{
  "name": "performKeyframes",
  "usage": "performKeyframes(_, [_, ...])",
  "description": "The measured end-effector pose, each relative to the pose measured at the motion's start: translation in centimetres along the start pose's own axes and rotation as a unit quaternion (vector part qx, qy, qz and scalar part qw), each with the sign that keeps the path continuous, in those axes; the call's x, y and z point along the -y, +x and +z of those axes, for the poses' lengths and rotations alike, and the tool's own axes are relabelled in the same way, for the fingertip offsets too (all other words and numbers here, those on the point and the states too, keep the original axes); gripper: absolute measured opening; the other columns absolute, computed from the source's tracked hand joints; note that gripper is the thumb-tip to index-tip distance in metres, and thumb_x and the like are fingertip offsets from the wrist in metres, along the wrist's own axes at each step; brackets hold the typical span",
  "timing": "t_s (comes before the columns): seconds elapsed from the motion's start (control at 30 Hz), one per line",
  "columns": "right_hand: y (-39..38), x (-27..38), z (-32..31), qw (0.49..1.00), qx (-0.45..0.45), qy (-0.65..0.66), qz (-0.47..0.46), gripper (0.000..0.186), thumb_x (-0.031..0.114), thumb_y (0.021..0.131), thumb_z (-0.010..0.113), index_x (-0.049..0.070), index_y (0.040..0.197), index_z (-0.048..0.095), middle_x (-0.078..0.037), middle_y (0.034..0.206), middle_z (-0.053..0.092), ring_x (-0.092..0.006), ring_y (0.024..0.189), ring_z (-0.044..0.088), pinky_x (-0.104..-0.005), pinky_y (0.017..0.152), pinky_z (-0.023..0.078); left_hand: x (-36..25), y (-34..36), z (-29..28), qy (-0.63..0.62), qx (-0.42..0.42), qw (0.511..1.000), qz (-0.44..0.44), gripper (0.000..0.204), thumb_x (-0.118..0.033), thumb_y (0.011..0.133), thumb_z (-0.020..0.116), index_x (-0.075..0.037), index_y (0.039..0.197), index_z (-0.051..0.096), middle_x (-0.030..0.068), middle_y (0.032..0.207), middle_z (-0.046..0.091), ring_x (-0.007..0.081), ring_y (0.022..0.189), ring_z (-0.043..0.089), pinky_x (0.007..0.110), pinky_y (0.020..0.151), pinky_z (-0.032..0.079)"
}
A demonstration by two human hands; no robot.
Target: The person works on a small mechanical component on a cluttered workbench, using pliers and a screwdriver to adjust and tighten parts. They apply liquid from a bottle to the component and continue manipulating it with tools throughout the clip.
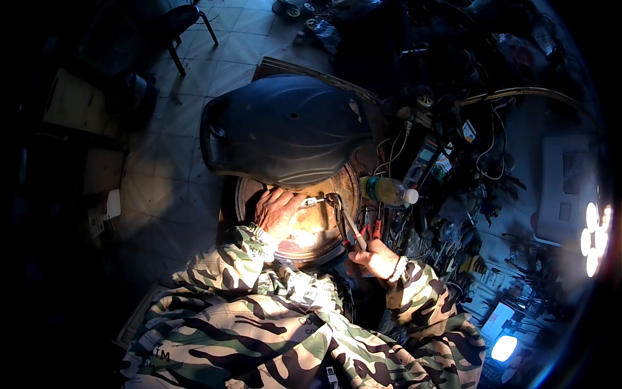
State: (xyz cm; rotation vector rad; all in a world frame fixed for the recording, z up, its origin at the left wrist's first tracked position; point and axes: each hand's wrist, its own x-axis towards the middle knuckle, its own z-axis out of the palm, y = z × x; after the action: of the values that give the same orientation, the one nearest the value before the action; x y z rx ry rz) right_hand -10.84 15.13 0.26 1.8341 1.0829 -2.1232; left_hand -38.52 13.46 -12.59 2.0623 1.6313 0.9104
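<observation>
My left hand (277, 211) is closed on a small white part (309, 202) over a round, worn metal lid (304, 233). The jaws of a pair of pliers (335, 209) are at the right end of that part, around or against it. My right hand (376, 261) grips the pliers' long handles, one pale and one dark. A black moulded plastic seat or panel (278, 126) lies across the far side of the lid. A plastic bottle with a white cap (389, 191) and red-handled tools (377, 228) are just right of the lid.
A black chair (181, 23) stands on the tiled floor (168, 194) at back left. Cables, a meter (424, 159) and heaped tools crowd the right side. A bright lamp (504, 348) shines at lower right. Dim boxes (78, 100) line the left.
</observation>
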Motion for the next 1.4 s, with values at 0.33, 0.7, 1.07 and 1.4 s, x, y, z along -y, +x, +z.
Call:
performKeyframes(0.33, [2.9, -6.4, 3.9, 0.954, -0.177, -0.199, -0.134, 0.051, 0.03, 0.091, 0.062, 0.007, 0.136, 0.061, -0.025, 0.086, 0.071, -0.0448, 0.09, 0.071, -0.0458, 0.08, 0.054, -0.3, 0.1, -0.3, -0.005, 0.018, 1.0, -0.014, 0.04, -0.017, 0.077, 0.076, -0.007, 0.115, 0.07, 0.0076, 0.104, 0.07, 0.0289, 0.103, 0.064, 0.044, 0.089, 0.049])
performKeyframes(0.7, [2.3, -5.2, 3.4, 0.956, -0.156, -0.204, -0.14, 0.053, 0.029, 0.091, 0.061, 0.005, 0.138, 0.058, -0.028, 0.088, 0.07, -0.0468, 0.091, 0.069, -0.0476, 0.079, 0.054, -0.2, 0.1, -0.5, -0.002, 0.021, 1.0, -0.002, 0.04, -0.017, 0.079, 0.076, -0.006, 0.116, 0.07, 0.009, 0.108, 0.07, 0.0301, 0.105, 0.064, 0.045, 0.09, 0.049])
performKeyframes(1.07, [2.0, -4.9, 3.1, 0.955, -0.151, -0.213, -0.139, 0.052, 0.028, 0.091, 0.061, 0.005, 0.137, 0.059, -0.028, 0.093, 0.07, -0.0465, 0.095, 0.069, -0.0469, 0.082, 0.054, -0.4, 0.0, -0.5, 0.006, 0.018, 1.0, -0.011, 0.04, -0.018, 0.079, 0.076, -0.008, 0.117, 0.07, 0.009, 0.109, 0.071, 0.0299, 0.106, 0.063, 0.045, 0.09, 0.049])
performKeyframes(1.4, [1.9, -4.7, 3.1, 0.954, -0.145, -0.217, -0.144, 0.05, 0.028, 0.091, 0.061, 0.006, 0.135, 0.06, -0.029, 0.091, 0.069, -0.0482, 0.093, 0.068, -0.0475, 0.08, 0.054, -0.2, 0.0, -0.4, 0.0, 0.021, 1.0, -0.013, 0.038, -0.017, 0.08, 0.076, -0.007, 0.116, 0.071, 0.0089, 0.109, 0.07, 0.0302, 0.105, 0.064, 0.045, 0.09, 0.049])
